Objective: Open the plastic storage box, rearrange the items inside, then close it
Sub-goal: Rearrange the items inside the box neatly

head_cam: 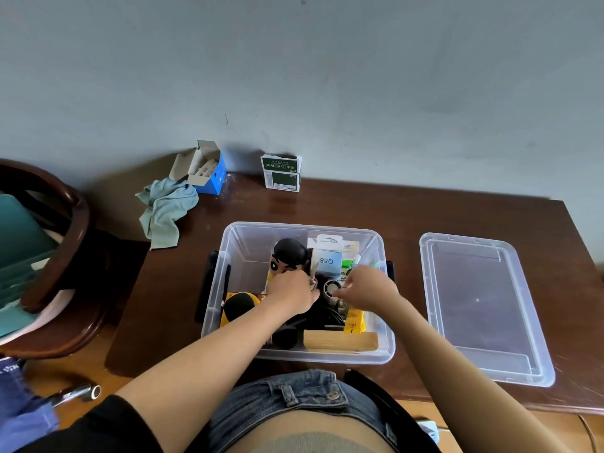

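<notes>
A clear box (295, 353) is sitting open on the dark wooden counter (408, 207), near its front edge, its long axis running left to right. One lid (483, 308) is lying flat just right of it, apart from it, long axis running front to back. At the back by the wall are standing two cartons: a blue one (214, 174) with its flaps open and a green one (281, 173). One pale blue cloth (165, 209) is draped over the counter's left end, touching the blue carton. A wooden chair (65, 256) is standing to the left.

Both hands are reaching into the box amid crowded contents: a black-haired figure (289, 256), a white pack (327, 261), a wooden block (340, 341), a yellow tag (354, 322). The left hand (292, 294) is curling its fingers round something small beside the figure; what it is cannot be told. The right hand (366, 287) is pinching a small item, too hidden to name.
</notes>
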The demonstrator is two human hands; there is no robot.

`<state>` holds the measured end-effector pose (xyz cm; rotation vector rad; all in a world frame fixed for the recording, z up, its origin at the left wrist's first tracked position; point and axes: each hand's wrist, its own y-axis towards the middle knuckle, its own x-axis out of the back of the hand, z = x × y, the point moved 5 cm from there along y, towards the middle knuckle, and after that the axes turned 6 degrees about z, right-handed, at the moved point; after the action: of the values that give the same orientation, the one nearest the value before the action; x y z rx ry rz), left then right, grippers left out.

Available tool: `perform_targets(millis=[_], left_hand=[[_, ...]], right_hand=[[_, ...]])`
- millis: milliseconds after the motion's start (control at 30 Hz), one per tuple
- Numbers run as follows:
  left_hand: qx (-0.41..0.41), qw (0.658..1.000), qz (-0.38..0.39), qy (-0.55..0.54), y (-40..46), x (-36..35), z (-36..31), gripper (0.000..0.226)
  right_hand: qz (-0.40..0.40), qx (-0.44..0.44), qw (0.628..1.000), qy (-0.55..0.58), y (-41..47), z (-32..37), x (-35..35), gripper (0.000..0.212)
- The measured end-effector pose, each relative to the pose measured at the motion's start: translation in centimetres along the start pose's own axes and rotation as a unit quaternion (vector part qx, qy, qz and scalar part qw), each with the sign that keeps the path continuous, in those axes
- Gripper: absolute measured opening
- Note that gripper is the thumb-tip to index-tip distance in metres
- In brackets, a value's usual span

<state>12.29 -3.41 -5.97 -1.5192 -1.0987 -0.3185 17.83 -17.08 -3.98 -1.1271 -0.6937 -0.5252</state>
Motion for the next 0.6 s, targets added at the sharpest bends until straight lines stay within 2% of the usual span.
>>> perform_targets(millis=[100, 167, 267, 467, 600], left_hand=[[-0.011, 1.0, -0.003, 0.003, -0.1, 0.7, -0.1, 0.034], [-0.008, 1.0, -0.009, -0.009, -0.2, 1.2, -0.2, 0.033], [-0.004, 0.999, -0.012, -0.038, -0.4, 1.3, -0.3, 0.033], [-0.02, 0.996, -0.027, -0.077, -0.7, 0.5, 0.2, 0.029], [-0.015, 0.998, -0.019, -0.056, -1.0, 0.5, -0.1, 0.033]], right_hand=[[-0.035, -0.017, 0.993, 0.114, 0.5, -0.5, 1.2, 0.042], [-0.035, -0.027, 0.988, 0.149, 1.3, 0.0, 1.2, 0.053], [-0.021, -0.036, 0.98, 0.192, 2.4, 0.7, 0.5, 0.053], [0.002, -0.059, 0.978, 0.201, 3.1, 1.2, -0.5, 0.047], [0.009, -0.055, 0.979, 0.196, 2.8, 1.1, -0.4, 0.046]])
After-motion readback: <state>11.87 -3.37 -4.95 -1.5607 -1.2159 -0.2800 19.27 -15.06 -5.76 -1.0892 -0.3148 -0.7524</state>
